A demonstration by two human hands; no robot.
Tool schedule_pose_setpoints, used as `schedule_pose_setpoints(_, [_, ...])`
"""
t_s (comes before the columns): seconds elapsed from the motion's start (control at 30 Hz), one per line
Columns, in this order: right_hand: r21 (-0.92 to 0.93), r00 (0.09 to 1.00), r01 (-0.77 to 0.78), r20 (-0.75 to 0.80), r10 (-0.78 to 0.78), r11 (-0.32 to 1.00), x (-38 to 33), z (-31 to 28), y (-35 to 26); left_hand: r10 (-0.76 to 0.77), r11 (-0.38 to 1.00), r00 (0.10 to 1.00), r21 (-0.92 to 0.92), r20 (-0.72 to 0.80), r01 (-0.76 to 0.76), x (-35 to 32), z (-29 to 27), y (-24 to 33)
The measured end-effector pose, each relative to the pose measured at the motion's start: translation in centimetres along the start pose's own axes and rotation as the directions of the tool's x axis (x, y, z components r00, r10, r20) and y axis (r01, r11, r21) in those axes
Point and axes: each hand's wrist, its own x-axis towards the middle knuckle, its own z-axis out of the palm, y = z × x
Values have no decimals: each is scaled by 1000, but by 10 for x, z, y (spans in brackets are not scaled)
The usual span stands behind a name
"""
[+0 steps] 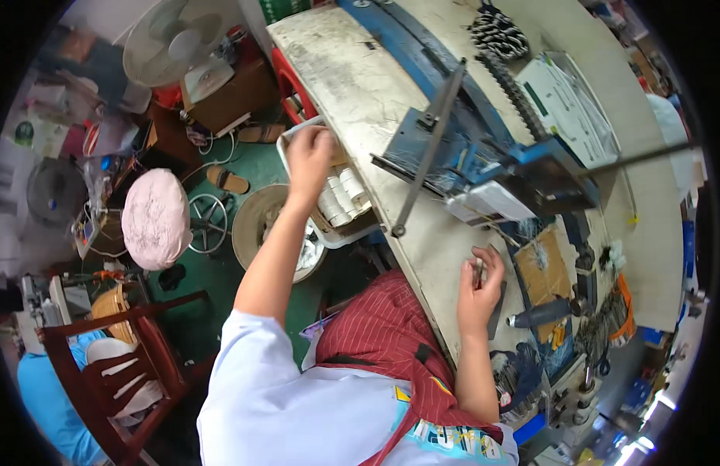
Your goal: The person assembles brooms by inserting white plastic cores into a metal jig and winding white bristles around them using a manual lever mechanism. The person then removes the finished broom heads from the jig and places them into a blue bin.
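Note:
My left hand [308, 161] is held over the upper end of a pale plastic bin [350, 234] beside the workbench. The hand is blurred and its fingers are partly hidden, so whether it holds anything is unclear. Several white rolls [338, 205] lie in that bin. Above the bench's near side, my right hand [479, 293] has curled fingers, with thumb and fingertips close around something small I cannot make out. Just beyond it stands a blue metal machine [484, 155] with a long bar. A brown board [548, 264] and a grey cylindrical tool [542, 313] are to its right.
Below the bin a round tub [245, 221] stands on the green floor. Further left are a pink round stool [156, 220], a wooden chair [146, 365] and a standing fan [173, 43]. Black-and-white knitted fabric [499, 37] and a white tray [565, 105] lie on the far worktop.

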Motion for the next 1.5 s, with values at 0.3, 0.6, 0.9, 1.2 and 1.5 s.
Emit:
schedule_pose_setpoints(0.3, [-238,1000,22,-10,-25,971,-2,-5,7,-182,888,770,438,611,-138,-44,181,-221])
schedule_pose_setpoints(0.6, [-181,996,-79,31,86,980,-1,-5,-2,-113,687,955,-673,274,274,-105,266,-373])
schedule_pose_setpoints(0.9, [-136,999,-29,32,34,990,-1,-6,6,-22,818,842,494,539,-295,-46,80,-126])
schedule_pose_setpoints(1.2, [136,960,-242,174,218,961,-16,-15,-30,-175,372,578,-491,797,788,-123,-83,23])
schedule_pose_setpoints(1.5, [341,798,-410,582,152,846,-64,-44,-63,63,367,395,-389,916,845,-173,-36,91])
